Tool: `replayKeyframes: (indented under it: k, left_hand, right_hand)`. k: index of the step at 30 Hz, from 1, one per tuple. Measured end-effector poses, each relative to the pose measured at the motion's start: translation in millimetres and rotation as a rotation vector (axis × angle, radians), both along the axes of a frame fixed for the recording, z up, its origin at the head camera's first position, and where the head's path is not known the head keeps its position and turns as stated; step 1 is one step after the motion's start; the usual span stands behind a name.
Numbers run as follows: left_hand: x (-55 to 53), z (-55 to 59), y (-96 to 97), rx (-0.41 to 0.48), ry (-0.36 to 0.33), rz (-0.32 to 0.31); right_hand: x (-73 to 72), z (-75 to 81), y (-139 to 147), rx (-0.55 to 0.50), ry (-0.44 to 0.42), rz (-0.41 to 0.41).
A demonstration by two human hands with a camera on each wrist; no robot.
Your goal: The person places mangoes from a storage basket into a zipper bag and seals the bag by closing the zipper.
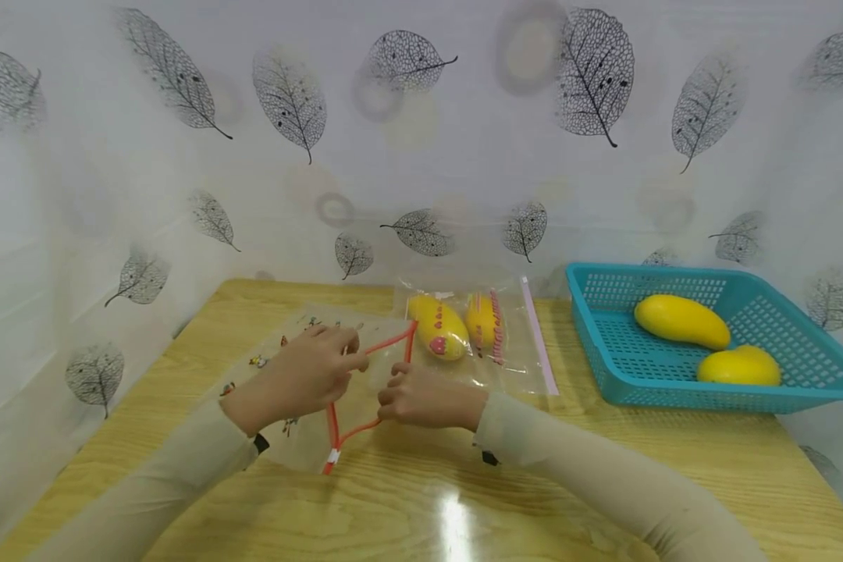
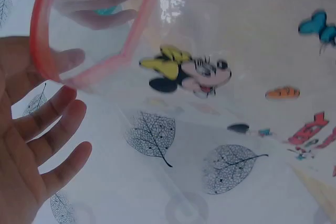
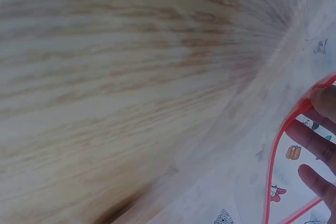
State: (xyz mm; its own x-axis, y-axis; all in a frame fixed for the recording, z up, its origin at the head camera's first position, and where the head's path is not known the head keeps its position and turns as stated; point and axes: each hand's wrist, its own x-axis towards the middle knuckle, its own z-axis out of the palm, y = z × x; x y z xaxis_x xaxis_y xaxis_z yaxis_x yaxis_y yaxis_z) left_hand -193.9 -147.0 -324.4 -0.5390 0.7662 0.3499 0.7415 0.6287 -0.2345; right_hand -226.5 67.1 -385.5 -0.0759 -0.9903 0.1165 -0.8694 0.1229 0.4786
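A clear zip bag (image 1: 354, 437) with red edging and printed cartoon figures is spread open between both hands. My left hand (image 1: 305, 371) pinches its red rim on the left side. In the left wrist view, the other fingers (image 2: 55, 129) of that hand stand apart, and a cartoon mouse print shows on the film. Opposite it, my right hand (image 1: 428, 396) holds the right side of the rim. The right wrist view has the thumb (image 3: 325, 100) against the red edging, with fingers inside the opening. I see only prints on the bag, nothing inside it.
Behind the right hand lies another clear bag (image 1: 523, 367) with a pink-purple strip, holding two yellow mangoes (image 1: 441, 328). A blue-green plastic basket (image 1: 604, 359) on the right contains two more mangoes (image 1: 681, 320). Leaf-patterned cloth (image 1: 464, 179) backs the wooden table (image 1: 534, 499).
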Motion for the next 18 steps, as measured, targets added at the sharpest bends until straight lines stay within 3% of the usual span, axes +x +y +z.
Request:
replayKeyframes:
  k: [8,14,18]
  left_hand:
    - [-4.9,3.5,0.1,-0.071,-0.05,-0.072]
    - [-9.1,9.2,1.9,-0.095,-0.038,-0.109]
    - [-12.0,14.5,4.3,-0.096,-0.014,-0.135]
  right_hand:
    - [-2.7,2.3,10.1,-0.022,-0.02,0.007]
    - [-5.9,1.1,19.8,-0.023,-0.019,0.004]
    - [-8.6,-0.2,24.7,-0.04,-0.062,0.015]
